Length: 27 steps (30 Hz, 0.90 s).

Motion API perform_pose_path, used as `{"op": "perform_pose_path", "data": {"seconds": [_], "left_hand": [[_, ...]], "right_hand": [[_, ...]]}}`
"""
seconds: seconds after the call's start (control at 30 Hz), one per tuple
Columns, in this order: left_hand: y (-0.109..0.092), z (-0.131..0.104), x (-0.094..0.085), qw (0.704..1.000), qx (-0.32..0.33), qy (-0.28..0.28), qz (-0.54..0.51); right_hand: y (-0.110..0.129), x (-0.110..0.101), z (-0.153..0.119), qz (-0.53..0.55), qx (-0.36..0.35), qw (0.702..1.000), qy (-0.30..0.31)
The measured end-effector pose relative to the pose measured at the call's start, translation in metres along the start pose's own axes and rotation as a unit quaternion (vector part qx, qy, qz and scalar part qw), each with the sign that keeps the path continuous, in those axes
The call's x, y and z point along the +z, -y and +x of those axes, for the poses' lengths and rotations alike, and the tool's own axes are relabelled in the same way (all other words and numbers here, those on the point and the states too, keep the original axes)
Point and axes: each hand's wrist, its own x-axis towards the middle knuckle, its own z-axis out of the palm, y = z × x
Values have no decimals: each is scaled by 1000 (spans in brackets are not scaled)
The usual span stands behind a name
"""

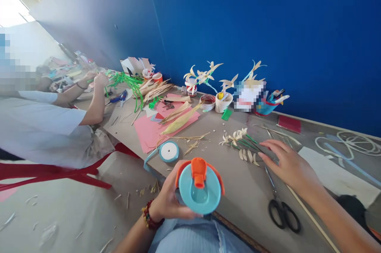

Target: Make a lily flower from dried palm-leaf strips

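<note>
My left hand [170, 199] is wrapped round a bottle [205, 201] with a light blue lid and an orange spout and loop, held upright near the table's front edge. My right hand [282, 160] reaches over the table with its fingers apart and nothing between them. Just left of its fingertips lies a bunch of cream paper-like flowers [238, 136] on green stems. Several loose pale petals [249, 156] are set in a row below the bunch. Scissors [281, 209] with black handles rest under my right wrist. A roll of blue ribbon [169, 151] lies beyond the bottle.
Cups [224, 103] with cream flowers stand along the blue wall. Pink paper [149, 130] with dried husks [178, 120] lies left of centre. White cord [348, 144] is coiled at the right. A co-worker [44, 114] sits at the left, handling green strips; a red stool [98, 165] is there.
</note>
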Motion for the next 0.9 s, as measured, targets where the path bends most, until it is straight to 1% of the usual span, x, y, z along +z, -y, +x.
{"op": "perform_pose_path", "data": {"seconds": [0.03, 0.1, 0.13, 0.2, 0.27, 0.33, 0.43, 0.5, 0.53, 0.6, 0.63, 0.67, 0.73, 0.9], "left_hand": [[8, -2, 4, 1000, -21, -17, -11], [23, -7, 11, 998, -67, -21, -5], [29, -9, 13, 996, -86, -12, -10], [40, -14, 14, 993, -107, 24, -36], [45, -16, 11, 993, -105, 43, -44], [42, -13, 2, 996, -81, 35, -28], [22, 7, -18, 996, -69, 21, -43], [4, 29, -29, 997, -30, 45, -48], [-4, 39, -34, 996, -26, 75, -34], [-15, 57, -38, 993, -24, 117, -9], [-18, 63, -38, 992, -23, 121, -4], [-19, 66, -38, 992, -18, 123, -2], [-15, 68, -35, 994, 2, 109, -14], [-2, 64, -26, 994, 52, 64, -75]], "right_hand": [[-2, 1, -1, -3, -1, 1000, -2], [-4, 2, -1, -7, -4, 1000, -8], [-4, 1, -2, -7, -6, 1000, -12], [-4, -2, -3, -4, -9, 1000, -17], [-3, -6, -5, 3, -7, 1000, -23], [-2, -11, -6, 11, -2, 1000, -28], [2, -17, -6, 19, 4, 999, -30], [7, -21, -5, 24, 7, 999, -22], [10, -23, -5, 29, 8, 999, -19], [16, -29, -5, 40, 8, 999, -18], [18, -31, -6, 47, 7, 999, -21], [20, -34, -8, 54, 6, 998, -23], [21, -38, -11, 64, 8, 998, -30], [10, -40, -19, 65, 37, 997, -29]]}}
